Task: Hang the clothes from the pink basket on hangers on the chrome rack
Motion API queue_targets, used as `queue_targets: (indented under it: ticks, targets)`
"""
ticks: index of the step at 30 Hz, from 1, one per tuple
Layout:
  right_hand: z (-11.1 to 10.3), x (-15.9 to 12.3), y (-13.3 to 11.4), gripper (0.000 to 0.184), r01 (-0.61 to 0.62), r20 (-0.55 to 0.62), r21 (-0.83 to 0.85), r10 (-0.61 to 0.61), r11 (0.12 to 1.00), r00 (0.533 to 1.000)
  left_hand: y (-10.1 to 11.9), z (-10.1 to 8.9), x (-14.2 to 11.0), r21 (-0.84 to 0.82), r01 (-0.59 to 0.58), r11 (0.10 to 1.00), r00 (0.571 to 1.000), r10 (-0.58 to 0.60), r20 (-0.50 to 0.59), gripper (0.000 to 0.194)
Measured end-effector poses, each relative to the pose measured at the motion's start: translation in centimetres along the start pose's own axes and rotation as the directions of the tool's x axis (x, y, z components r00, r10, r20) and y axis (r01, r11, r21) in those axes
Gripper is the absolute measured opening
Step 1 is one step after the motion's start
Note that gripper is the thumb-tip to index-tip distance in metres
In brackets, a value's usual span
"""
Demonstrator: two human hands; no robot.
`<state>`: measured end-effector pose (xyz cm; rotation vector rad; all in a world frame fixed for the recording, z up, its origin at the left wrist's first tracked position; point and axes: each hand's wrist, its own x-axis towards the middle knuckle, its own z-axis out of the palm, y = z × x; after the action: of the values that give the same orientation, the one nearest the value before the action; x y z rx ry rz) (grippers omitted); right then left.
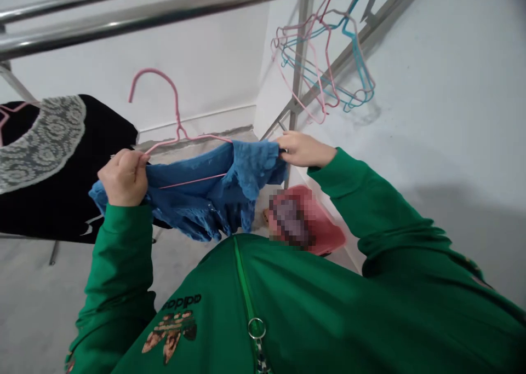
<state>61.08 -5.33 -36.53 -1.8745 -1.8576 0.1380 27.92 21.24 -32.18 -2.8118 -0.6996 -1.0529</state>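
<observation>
A crumpled blue garment (205, 199) hangs on a pink clothes hanger (178, 108) in front of my chest. The hanger's hook points up and is free of any rail. At the garment's left shoulder, my left hand (124, 178) is closed on the cloth, with the hanger's arm running in under the fingers. My right hand (304, 148) pinches the cloth at the other shoulder, where the end of the hanger is covered. The hanger's lower bar shows through the neck opening, and the garment's lower part is bunched up.
Two metal rails (123, 21) cross overhead. A black garment with a lace collar (49, 138) hangs at left. Several pink and blue hangers (324, 62) hang at upper right, near the white wall (452, 116). A pink basin (329, 231) with blurred contents stands below.
</observation>
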Motion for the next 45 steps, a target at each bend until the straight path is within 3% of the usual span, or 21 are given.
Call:
queue_targets:
  ticks: [3, 4, 6, 9, 12, 14, 16, 18, 26, 31, 33, 38, 45]
  targets:
    - [-1.1, -0.5, -2.2, 0.065, 0.027, 0.016, 0.129, -0.029, 0.991, 0.999, 0.7, 0.4, -0.3, -0.002, -0.029, 1.0, 0.999, 0.028, -0.02, 0.032]
    - [-1.1, -0.5, -2.9, 0.071, 0.022, 0.018, 0.173, -0.025, 0.985, 1.0, 1.1, 0.6, -0.4, -0.001, -0.042, 0.999, 0.999, 0.042, -0.022, 0.032]
    - [-0.7, -0.2, -4.3, 0.063, -0.008, 0.053, 0.24, -0.005, 0.971, 0.999, 1.6, 1.3, -0.5, -0.001, -0.075, 0.997, 0.997, 0.075, -0.01, 0.033]
    - [0.8, 0.1, -5.9, 0.043, -0.122, 0.201, 0.386, 0.046, 0.914, 0.978, 1.7, 2.3, -0.5, -0.039, -0.155, 0.987, 0.986, 0.157, 0.051, 0.033]
    - [2.1, -0.1, -7.0, 0.039, -0.321, 0.358, 0.647, 0.096, 0.692, 0.929, 1.3, 2.8, -0.5, -0.035, -0.183, 0.982, 0.978, 0.186, 0.098, 0.032]
    - [2.6, 0.1, -7.7, 0.034, -0.398, 0.384, 0.758, 0.141, 0.516, 0.913, 1.0, 2.7, -0.9, 0.014, -0.161, 0.987, 0.986, 0.16, 0.051, 0.029]
    - [2.8, 0.9, -8.5, 0.03, -0.408, 0.361, 0.809, 0.189, 0.423, 0.913, 0.8, 2.4, -2.0, 0.053, -0.132, 0.99, 0.991, 0.133, -0.032, 0.028]
    - [3.1, 2.4, -9.4, 0.028, -0.375, 0.31, 0.839, 0.22, 0.394, 0.925, 0.7, 2.1, -3.8, 0.057, -0.1, 0.993, 0.99, 0.105, -0.094, 0.029]
    - [6.7, 13.2, -14.8, 0.029, -0.122, 0.044, 0.904, 0.193, 0.409, 0.98, 0.0, 2.7, -14.6, -0.021, 0.091, 0.996, 0.991, -0.092, -0.098, 0.023]
    - [10.7, 20.4, -18.1, 0.024, 0.007, -0.094, 0.91, 0.19, 0.413, 0.977, -0.4, 2.9, -18.7, -0.025, 0.18, 0.983, 0.981, -0.182, -0.063, 0.021]
    - [12.0, 22.8, -19.2, 0.02, 0.051, -0.164, 0.875, 0.195, 0.482, 0.967, -0.8, 2.9, -19.9, -0.018, 0.198, 0.98, 0.978, -0.199, -0.057, 0.021]
    - [14.2, 27.8, -21.3, 0.017, 0.075, -0.344, 0.642, 0.199, 0.763, 0.918, -2.1, 3.0, -22.5, 0.058, 0.21, 0.976, 0.977, -0.208, -0.038, 0.02]
    - [16.5, 31.1, -22.9, 0.02, -0.097, -0.33, 0.439, 0.261, 0.893, 0.907, -3.1, 3.3, -24.4, 0.053, 0.19, 0.98, 0.982, -0.19, -0.012, 0.018]
